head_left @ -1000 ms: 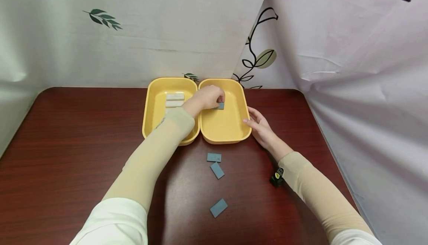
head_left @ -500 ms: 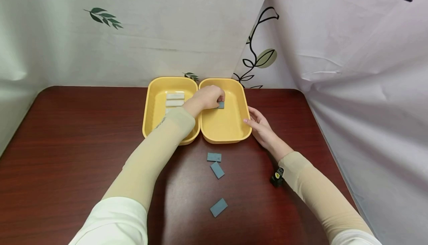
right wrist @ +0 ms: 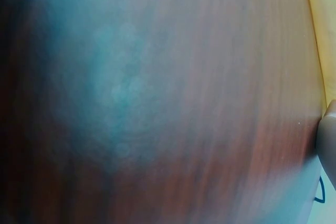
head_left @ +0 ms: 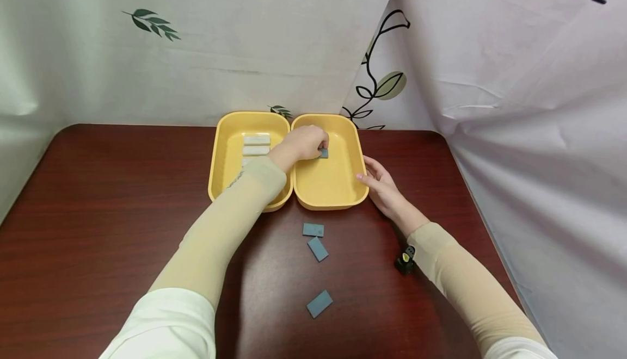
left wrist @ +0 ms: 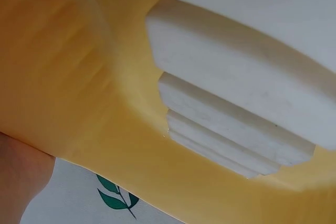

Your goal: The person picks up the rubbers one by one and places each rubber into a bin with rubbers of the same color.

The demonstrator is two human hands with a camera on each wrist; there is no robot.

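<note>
My left hand [head_left: 305,141] reaches over the left yellow tray into the right yellow tray [head_left: 329,185]. Its fingers curl down onto a small blue-grey rectangular tile [head_left: 324,153] on the tray floor; the hand covers most of that tile. At the right tray's outer side, my right hand [head_left: 384,189] holds the wall, thumb at the rim and fingers outside. White rectangular blocks [head_left: 256,151] lie in a row in the left yellow tray [head_left: 221,158], partly hidden by my left forearm. The left wrist view shows these white blocks [left wrist: 236,72] close up.
Three loose blue-grey tiles lie on the dark red wooden table [head_left: 122,212] in front of the trays: a far tile [head_left: 313,229], a middle tile [head_left: 318,249] and a near tile [head_left: 320,303]. A pale curtain [head_left: 220,49] hangs behind the table and along its right side.
Both hands stay where they were, and the trays and tiles keep their places. Only the head view has shifted very slightly.
</note>
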